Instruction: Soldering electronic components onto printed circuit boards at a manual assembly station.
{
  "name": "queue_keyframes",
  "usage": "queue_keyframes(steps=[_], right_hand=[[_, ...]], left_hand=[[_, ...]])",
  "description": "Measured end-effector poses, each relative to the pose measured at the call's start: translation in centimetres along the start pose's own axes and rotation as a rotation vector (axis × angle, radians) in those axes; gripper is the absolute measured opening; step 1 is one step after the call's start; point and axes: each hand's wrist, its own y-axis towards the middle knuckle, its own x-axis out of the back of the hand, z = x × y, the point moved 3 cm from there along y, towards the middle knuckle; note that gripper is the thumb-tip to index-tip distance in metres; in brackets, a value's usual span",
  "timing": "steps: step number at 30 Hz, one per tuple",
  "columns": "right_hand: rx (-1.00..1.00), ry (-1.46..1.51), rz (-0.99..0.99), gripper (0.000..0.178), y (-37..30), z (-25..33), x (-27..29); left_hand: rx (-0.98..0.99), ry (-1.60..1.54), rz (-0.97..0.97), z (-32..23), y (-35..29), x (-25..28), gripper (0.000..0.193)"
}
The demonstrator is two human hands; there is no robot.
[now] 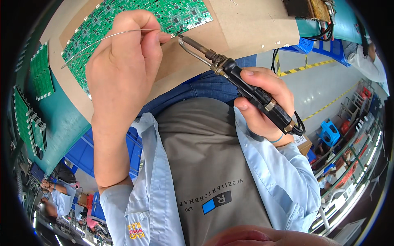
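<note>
My left hand (123, 61) pinches a thin silver solder wire (102, 37) between thumb and fingers, its end reaching the edge of a large green circuit board (172, 14). A black-handled soldering iron (250, 92) is gripped in my right hand (264, 102), and its metal tip (181, 38) meets the wire's end at the board's near edge. The board lies on a brown cardboard sheet (246, 24).
More green circuit boards (41, 74) lie on the teal table (61, 119) at the left. An iron stand with a sponge (310, 8) sits at the top right. A blue stool (329, 132) stands on the grey floor. Other people work at the lower left (57, 197) and upper right (365, 57).
</note>
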Motion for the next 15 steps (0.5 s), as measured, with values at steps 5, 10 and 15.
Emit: queue_keyframes(steps=[5,10,15], right_hand=[[-0.009,0.007,0.006,0.047,-0.04,-0.24,-0.06],[-0.03,0.017,0.003,0.047,-0.06,-0.34,-0.1],[-0.043,0.025,0.007,0.047,0.0,-0.34,-0.11]], left_hand=[[0.001,0.024,0.0,-0.07,0.02,-0.05,0.014],[-0.01,0.018,-0.006,-0.08,0.05,-0.2,0.013],[-0.005,0.021,-0.005,-0.15,0.08,-0.26,0.013]])
